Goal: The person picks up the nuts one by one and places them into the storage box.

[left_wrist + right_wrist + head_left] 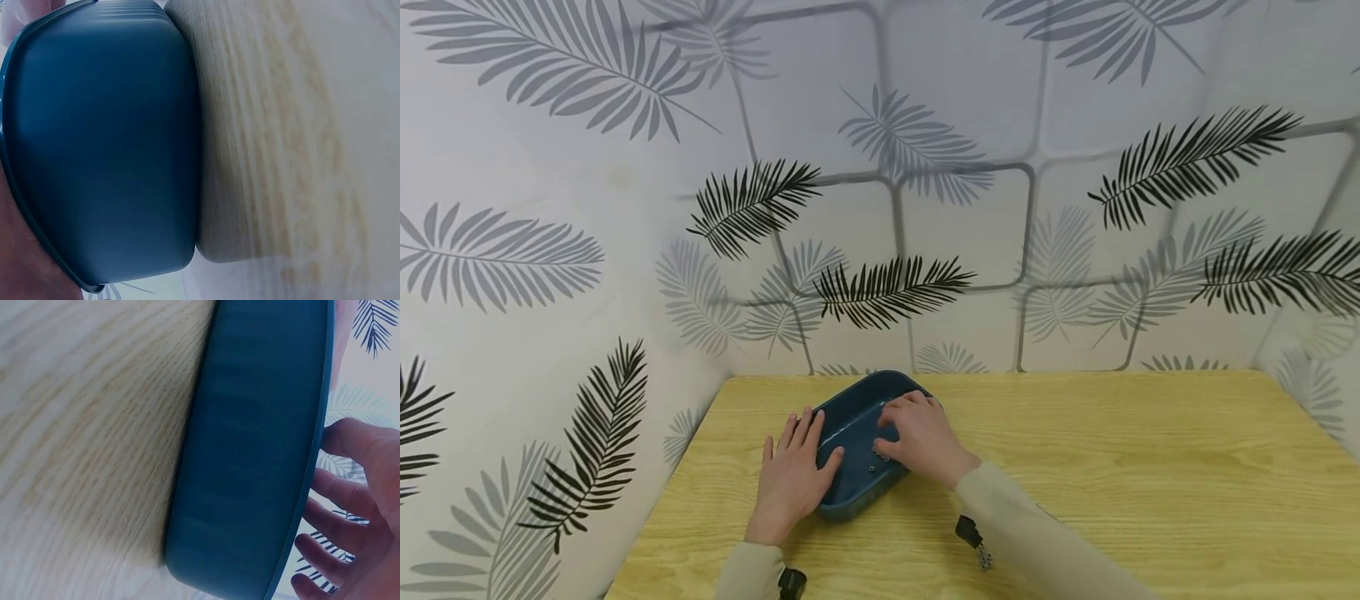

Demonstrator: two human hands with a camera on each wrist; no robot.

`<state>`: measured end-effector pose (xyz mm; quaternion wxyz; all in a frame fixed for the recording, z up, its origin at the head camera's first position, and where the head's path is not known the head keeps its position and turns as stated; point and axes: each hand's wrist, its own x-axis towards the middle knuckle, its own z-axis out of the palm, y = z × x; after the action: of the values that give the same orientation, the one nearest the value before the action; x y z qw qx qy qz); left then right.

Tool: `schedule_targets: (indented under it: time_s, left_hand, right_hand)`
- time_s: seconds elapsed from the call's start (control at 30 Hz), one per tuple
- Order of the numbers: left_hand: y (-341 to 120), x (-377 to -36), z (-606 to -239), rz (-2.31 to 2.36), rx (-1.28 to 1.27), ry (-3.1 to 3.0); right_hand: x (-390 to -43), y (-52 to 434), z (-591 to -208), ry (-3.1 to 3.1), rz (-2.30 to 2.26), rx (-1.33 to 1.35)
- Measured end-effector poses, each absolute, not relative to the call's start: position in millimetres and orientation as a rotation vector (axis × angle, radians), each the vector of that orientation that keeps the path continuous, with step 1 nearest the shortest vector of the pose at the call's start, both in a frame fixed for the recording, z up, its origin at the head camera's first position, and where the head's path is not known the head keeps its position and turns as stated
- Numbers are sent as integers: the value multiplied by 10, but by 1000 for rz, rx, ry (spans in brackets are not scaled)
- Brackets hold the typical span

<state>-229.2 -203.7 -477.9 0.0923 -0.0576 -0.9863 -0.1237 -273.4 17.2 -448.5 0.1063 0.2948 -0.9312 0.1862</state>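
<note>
A dark blue rectangular tray (854, 442) with rounded corners sits at an angle on the table. Several small grey metal nuts (880, 453) lie on its floor by my right thumb, with a single one a little nearer. My left hand (793, 475) rests over the tray's left rim, fingers straight and thumb spread inward. My right hand (921, 433) reaches in over the right rim, its fingers loosely bent. In the right wrist view, the spread fingers (340, 528) dip behind the rim, tips partly hidden; no held thing shows between them.
The light wood table (1097, 483) extends to the right of the tray. A small cluster of grey metal pieces (985, 557) appears beside the black band (968, 531) at my right sleeve. A leaf-patterned wall (970, 333) stands behind the table, close past the tray.
</note>
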Motion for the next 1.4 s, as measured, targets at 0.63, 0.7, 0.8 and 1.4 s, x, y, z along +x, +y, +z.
schedule_targets:
  time_s: [0.63, 0.7, 0.8, 1.4]
  left_hand:
    - [-2061, -2291, -4820, -369, -168, -2903]
    - [-2061, -2285, -4818, -371, -172, -2898]
    - [-2056, -2280, -4816, -374, -184, -2892]
    - [-2053, -2279, -4807, -371, -179, -2911]
  right_hand:
    - [-2491, 461, -4423, -2638, 625, 853]
    - [-2461, 501, -4416, -2635, 642, 855]
    - [-2416, 555, -4411, -2629, 663, 850]
    - [-2205, 853, -4481, -2603, 682, 821]
